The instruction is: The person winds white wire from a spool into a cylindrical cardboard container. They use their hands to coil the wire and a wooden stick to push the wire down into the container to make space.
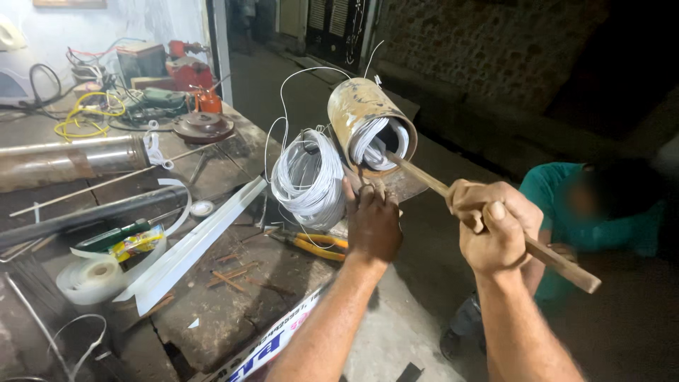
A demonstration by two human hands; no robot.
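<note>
A rusty metal cylinder lies tilted at the workbench's right edge, with white wire windings showing inside its open end. My right hand grips a long wooden stick whose far tip pokes into that opening. My left hand presses just below the cylinder's mouth, fingers closed on its lower rim or the wire there. A loose coil of white wire hangs beside the cylinder, to its left.
Yellow-handled pliers lie on the bench by my left wrist. White plastic strips, a tape roll, long pipes and tools cover the bench. A person in a teal shirt crouches on the floor at right.
</note>
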